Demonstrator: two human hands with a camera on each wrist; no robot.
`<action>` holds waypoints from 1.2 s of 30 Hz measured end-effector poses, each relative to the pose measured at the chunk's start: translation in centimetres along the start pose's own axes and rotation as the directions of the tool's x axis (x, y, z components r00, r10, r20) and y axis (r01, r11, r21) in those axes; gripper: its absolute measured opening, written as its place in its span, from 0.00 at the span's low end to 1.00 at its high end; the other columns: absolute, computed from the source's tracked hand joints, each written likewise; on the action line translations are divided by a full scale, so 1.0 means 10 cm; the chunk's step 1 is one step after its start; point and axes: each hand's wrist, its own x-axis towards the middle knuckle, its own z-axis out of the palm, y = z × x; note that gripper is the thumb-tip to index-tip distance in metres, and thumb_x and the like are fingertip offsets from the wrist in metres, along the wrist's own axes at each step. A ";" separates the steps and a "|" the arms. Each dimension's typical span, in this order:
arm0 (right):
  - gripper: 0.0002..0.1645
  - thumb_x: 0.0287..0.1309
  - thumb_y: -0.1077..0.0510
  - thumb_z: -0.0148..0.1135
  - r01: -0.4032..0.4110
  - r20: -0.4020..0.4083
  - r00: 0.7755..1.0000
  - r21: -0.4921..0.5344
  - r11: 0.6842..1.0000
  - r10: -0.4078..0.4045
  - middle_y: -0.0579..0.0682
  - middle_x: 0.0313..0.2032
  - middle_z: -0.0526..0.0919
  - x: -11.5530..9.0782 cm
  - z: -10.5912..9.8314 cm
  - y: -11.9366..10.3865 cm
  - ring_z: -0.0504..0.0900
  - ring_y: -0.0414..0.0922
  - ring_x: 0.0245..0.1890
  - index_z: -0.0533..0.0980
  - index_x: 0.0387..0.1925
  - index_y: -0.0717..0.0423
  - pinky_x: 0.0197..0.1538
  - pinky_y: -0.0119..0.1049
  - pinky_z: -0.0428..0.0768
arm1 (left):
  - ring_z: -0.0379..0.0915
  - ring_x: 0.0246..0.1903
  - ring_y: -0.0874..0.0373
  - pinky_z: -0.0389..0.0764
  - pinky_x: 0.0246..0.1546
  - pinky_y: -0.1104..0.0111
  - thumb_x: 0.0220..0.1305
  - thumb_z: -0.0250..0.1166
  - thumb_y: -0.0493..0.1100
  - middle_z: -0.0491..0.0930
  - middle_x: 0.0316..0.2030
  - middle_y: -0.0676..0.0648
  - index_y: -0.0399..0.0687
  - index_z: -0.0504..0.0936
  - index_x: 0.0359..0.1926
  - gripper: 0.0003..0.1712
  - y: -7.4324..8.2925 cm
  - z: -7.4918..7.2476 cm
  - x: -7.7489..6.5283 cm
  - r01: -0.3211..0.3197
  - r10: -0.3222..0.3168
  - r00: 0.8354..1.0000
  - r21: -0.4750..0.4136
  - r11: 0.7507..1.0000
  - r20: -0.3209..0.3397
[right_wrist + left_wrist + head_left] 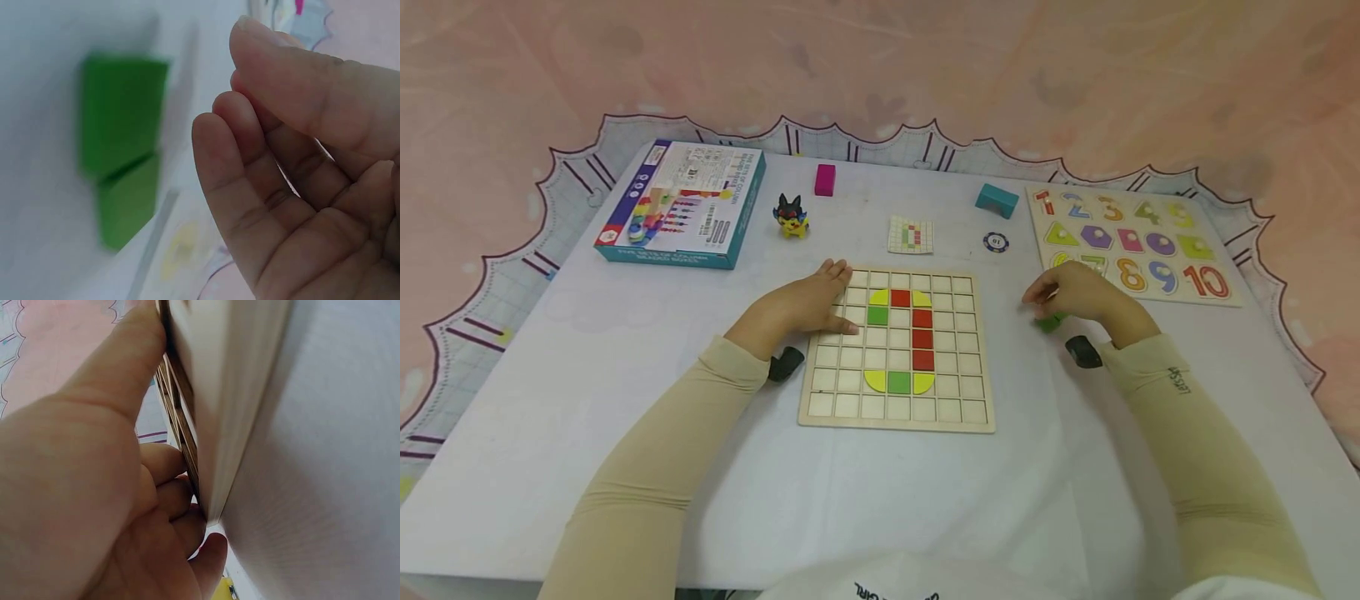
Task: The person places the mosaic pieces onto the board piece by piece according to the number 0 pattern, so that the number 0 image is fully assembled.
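Note:
On the wooden grid board point(887, 415), yellow quarter-round, red and green tiles point(898, 382) form a loop open on its left side. My left hand point(805, 304) rests on the board's left edge, thumb reaching over the squares and fingers at the upper left corner, as the left wrist view also shows beside the board's edge point(219, 419). To the right of the board, my right hand point(1078, 296) hovers over green tiles point(125, 119) lying on the cloth. Its thumb and fingers are loosely bent, with nothing showing between them in the right wrist view.
Behind the board lies a small pattern card point(911, 236). Around it are a poker chip point(996, 242), teal block point(997, 200), magenta block point(825, 180) and small black-and-yellow figure point(792, 217). A boxed toy point(688, 200) sits far left; a number puzzle point(1138, 242) lies far right.

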 end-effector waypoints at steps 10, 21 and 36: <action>0.20 0.47 0.67 0.62 -0.108 -0.030 0.994 0.043 0.993 0.110 0.63 0.49 0.78 -0.11 -0.05 0.29 0.72 0.55 0.49 0.79 0.46 0.63 0.56 0.55 0.68 | 0.22 0.71 0.46 0.38 0.71 0.57 0.58 0.60 0.60 0.31 0.72 0.40 0.37 0.36 0.71 0.56 0.01 0.00 0.00 0.012 -0.012 1.000 -0.002 1.000 0.011; 0.19 0.50 0.68 0.62 -0.123 -0.024 0.992 0.060 0.991 0.124 0.62 0.46 0.77 -0.11 0.00 0.37 0.70 0.53 0.44 0.79 0.46 0.63 0.53 0.51 0.68 | 0.23 0.71 0.45 0.38 0.71 0.56 0.58 0.60 0.60 0.31 0.72 0.39 0.36 0.36 0.71 0.56 0.01 0.00 0.00 0.009 -0.009 1.000 0.004 1.000 0.011; 0.14 0.50 0.64 0.64 -0.143 -0.069 0.987 0.053 0.988 0.147 0.60 0.41 0.77 -0.14 -0.01 0.38 0.70 0.53 0.42 0.78 0.41 0.63 0.47 0.48 0.70 | 0.22 0.71 0.45 0.38 0.71 0.56 0.58 0.59 0.61 0.31 0.72 0.39 0.37 0.36 0.71 0.56 0.00 0.01 0.01 0.001 -0.002 1.000 0.011 1.000 0.009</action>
